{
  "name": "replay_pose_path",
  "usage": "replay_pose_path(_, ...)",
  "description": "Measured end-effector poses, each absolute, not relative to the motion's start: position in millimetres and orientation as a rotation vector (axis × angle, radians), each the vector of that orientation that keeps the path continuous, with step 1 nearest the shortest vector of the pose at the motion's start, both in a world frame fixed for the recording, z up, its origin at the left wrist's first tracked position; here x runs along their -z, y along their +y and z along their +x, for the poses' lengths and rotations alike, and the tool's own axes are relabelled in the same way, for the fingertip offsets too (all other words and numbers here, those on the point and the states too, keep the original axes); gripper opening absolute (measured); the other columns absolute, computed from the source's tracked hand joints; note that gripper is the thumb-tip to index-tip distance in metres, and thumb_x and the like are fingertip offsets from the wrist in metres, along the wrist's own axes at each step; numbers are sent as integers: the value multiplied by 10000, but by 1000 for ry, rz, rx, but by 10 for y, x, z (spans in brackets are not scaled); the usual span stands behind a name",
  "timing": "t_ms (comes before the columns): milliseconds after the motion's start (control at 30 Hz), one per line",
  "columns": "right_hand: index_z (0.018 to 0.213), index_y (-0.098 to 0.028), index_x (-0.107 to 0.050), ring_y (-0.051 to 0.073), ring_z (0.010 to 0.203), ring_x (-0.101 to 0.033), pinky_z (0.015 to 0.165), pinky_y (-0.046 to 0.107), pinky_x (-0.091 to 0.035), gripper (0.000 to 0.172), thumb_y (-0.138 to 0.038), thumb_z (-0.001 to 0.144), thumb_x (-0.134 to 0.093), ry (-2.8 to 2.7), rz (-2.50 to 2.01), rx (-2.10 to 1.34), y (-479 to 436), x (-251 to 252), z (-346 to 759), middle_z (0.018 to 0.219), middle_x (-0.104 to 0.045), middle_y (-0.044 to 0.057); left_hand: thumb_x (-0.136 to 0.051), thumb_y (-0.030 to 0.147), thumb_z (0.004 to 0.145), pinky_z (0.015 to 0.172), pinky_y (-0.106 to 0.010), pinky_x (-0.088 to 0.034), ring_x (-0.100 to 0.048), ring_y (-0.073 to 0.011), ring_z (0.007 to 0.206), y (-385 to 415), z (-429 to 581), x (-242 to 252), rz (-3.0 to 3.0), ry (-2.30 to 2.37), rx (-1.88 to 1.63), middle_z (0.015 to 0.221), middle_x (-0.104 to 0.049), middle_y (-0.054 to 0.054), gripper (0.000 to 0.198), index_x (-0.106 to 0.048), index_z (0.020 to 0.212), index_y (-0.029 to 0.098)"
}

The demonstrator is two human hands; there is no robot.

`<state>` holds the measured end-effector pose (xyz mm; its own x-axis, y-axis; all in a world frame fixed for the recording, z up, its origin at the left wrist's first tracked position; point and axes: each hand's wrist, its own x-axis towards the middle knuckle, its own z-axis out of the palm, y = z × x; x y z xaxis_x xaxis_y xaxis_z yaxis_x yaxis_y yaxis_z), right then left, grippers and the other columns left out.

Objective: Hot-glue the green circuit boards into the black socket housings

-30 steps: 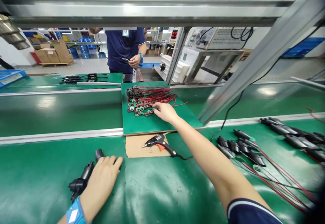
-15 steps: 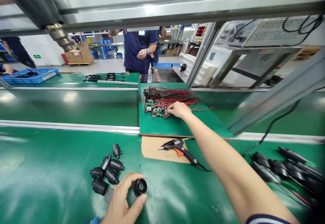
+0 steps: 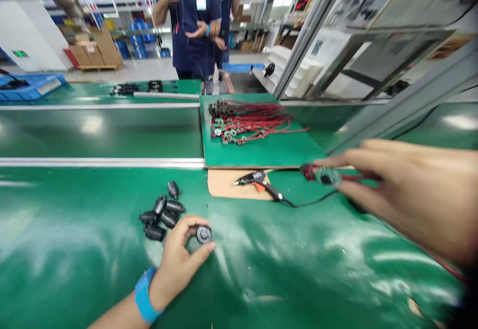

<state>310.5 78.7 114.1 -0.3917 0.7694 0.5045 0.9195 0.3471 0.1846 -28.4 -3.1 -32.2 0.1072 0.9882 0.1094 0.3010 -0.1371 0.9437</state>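
Observation:
Between thumb and fingers, my left hand (image 3: pixel 182 249) grips a round black plastic housing (image 3: pixel 204 234), its open end facing up. A blue band circles that wrist. At the right, blurred by motion, my right hand (image 3: pixel 407 189) pinches a small round circuit board (image 3: pixel 327 175) with red wires running back under the palm. Beyond it, a pile of similar wired boards (image 3: pixel 227 125) lies on a raised green board (image 3: pixel 261 156). Several black housings (image 3: pixel 164 214) are heaped left of my left hand.
A black glue gun (image 3: pixel 259 182) lies on a cardboard piece (image 3: pixel 220 184), its cord running right. A metal post (image 3: pixel 403 90) slants up at the right. Across the bench stands a person in dark blue (image 3: pixel 194 35). A blue tray (image 3: pixel 33 87) sits at far left.
My right hand has left the pile and swung right and nearer, carrying a wired circuit board. My left hand still grips the housing. The view has tilted down.

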Motion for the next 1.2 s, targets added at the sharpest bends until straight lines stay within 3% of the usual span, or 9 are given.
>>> replay_pose_path(100,1057,-341,-717,117,511,-604,422,272,-409,206,-393,970,-538,-2399,-1138,-34,264,-808,2986,719,-689,21,-773,272,847,926,-312,-556,-692,-196,1055,-65,-262,271,1548,1232,-1085,1099,-698,-70,306,-582,1078,208)
replay_pose_path(167,1050,-326,-730,89,457,-556,390,224,-396,200,-242,934,-591,-2275,-1084,-450,85,-562,2732,630,-640,-17,-799,270,836,910,-307,-547,-696,-183,1033,-90,-247,264,1568,1219,-1062,1090,-708,-54,329,-566,1062,220)
replay_pose_path(333,945,-260,-793,81,509,-579,443,197,-420,112,-232,883,-705,-1871,-1102,-875,16,-159,2230,652,-673,-23,-832,312,819,812,-272,-524,-683,-157,932,-135,-191,273,1651,1233,-913,1033,-705,-16,360,-540,1012,230)
replay_pose_path(433,917,-251,-809,77,543,-585,487,186,-440,99,-216,854,-740,-1782,-1130,-975,41,-77,2196,649,-670,-23,-791,319,858,749,-258,-487,-616,-141,853,-130,-151,271,1770,1257,-816,979,-625,-5,326,-523,1020,228)
replay_pose_path(600,870,-239,-814,84,585,-624,532,183,-474,67,-233,834,-758,-1665,-1190,-1094,90,-21,2230,688,-708,-11,-617,321,984,822,-294,-455,-565,-171,927,-118,-114,243,1891,1224,-595,990,-567,-26,133,-549,1034,219)
replay_pose_path(733,850,-222,-814,97,586,-631,527,198,-483,63,-248,821,-765,-1612,-1210,-1170,111,17,2202,704,-718,5,-601,403,987,744,-287,-434,-552,-171,829,-130,-118,231,1872,1232,-538,896,-573,-9,202,-525,985,215)
replay_pose_path(933,872,-217,-809,101,646,-662,577,196,-506,80,-216,837,-737,-1611,-1127,-1358,89,82,2138,758,-743,6,-644,550,928,764,-291,-451,-584,-187,858,-119,-143,275,1863,1114,-671,945,-627,-26,453,-574,1255,245)
replay_pose_path(1033,888,-210,-805,90,633,-649,572,186,-492,81,-197,844,-738,-1690,-1094,-1222,60,109,2106,728,-731,-5,-674,533,915,743,-276,-472,-609,-170,815,-94,-130,283,1725,1102,-748,910,-655,-21,376,-650,1145,236)
replay_pose_path(1200,945,-143,-784,78,537,-581,486,191,-436,118,-221,881,-722,-1858,-1014,-759,-22,154,2049,653,-668,5,-784,519,824,667,-240,-501,-627,-144,747,-79,-71,238,1400,1047,-812,848,-681,3,402,-645,1038,208)
